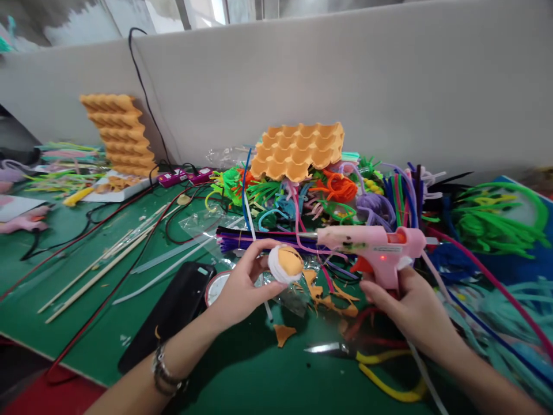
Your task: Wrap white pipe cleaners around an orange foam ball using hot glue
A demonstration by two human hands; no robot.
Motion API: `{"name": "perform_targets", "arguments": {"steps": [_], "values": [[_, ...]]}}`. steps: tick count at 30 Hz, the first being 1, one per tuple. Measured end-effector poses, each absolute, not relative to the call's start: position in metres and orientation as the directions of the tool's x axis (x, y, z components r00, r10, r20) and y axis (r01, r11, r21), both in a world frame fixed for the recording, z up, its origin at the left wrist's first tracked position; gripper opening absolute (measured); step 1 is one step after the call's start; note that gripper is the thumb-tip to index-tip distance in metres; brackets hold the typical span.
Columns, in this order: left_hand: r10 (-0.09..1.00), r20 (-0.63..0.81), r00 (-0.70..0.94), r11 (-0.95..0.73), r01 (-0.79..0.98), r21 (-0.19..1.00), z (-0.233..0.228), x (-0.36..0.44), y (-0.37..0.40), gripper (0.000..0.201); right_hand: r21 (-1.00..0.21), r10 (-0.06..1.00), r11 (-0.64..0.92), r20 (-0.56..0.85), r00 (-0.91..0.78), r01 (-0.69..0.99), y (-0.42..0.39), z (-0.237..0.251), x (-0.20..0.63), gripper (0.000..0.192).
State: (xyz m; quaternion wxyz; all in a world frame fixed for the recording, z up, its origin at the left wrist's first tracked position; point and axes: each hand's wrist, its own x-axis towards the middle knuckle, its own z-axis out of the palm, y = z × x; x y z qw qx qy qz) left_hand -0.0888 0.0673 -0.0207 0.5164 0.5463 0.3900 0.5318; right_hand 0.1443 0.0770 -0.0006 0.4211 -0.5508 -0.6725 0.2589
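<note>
My left hand (pixel 244 282) is closed around the edge of a small orange egg-carton cup (pixel 290 260) with fuzzy white pipe cleaner (pixel 277 268) wound about its side. A pink hot glue gun (pixel 371 245) is in my right hand (pixel 408 302), its fingers wrapped round the handle and a red light lit on its body. The metal nozzle points left, above the cup and apart from it in the picture. A pale strip passes behind my left fingers; whether they touch it I cannot tell. Torn orange carton scraps (pixel 284 334) lie below the cup.
Yellow-handled scissors (pixel 380 360) lie at front right. A black phone (pixel 173 314) and wooden sticks (pixel 106 262) are on the left of the green table (pixel 142 230). Colourful pipe cleaners (pixel 488 225) and an orange egg tray (pixel 298 150) crowd the back. Cords (pixel 112 323) cross the left side.
</note>
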Motion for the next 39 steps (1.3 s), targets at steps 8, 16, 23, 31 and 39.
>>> {"name": "perform_targets", "arguments": {"steps": [8,16,23,31,39], "values": [[0.963,-0.096,0.254,0.209,-0.465,0.861,-0.027,-0.086,0.071,0.047,-0.790,0.940,0.169,0.309,0.145,0.590,0.061,0.005,0.140,0.046],[0.877,-0.313,0.365,0.478,-0.579,0.661,-0.026,-0.088,0.074,0.021,-0.776,0.932,0.257,0.357,0.064,0.575,0.064,0.008,0.144,0.049],[0.849,-0.321,0.419,0.527,-0.644,0.555,-0.022,-0.087,0.079,0.031,-0.595,0.836,0.421,0.548,-0.038,0.684,0.074,-0.004,0.153,0.046],[0.839,-0.394,0.375,0.537,-0.686,0.491,-0.016,-0.083,0.077,0.039,-0.651,0.856,0.436,0.513,-0.063,0.622,0.075,0.001,0.149,0.040],[0.847,-0.320,0.426,0.532,-0.676,0.509,-0.017,-0.085,0.075,0.033,-0.620,0.857,0.424,0.510,-0.072,0.660,0.074,-0.003,0.150,0.038]]}}
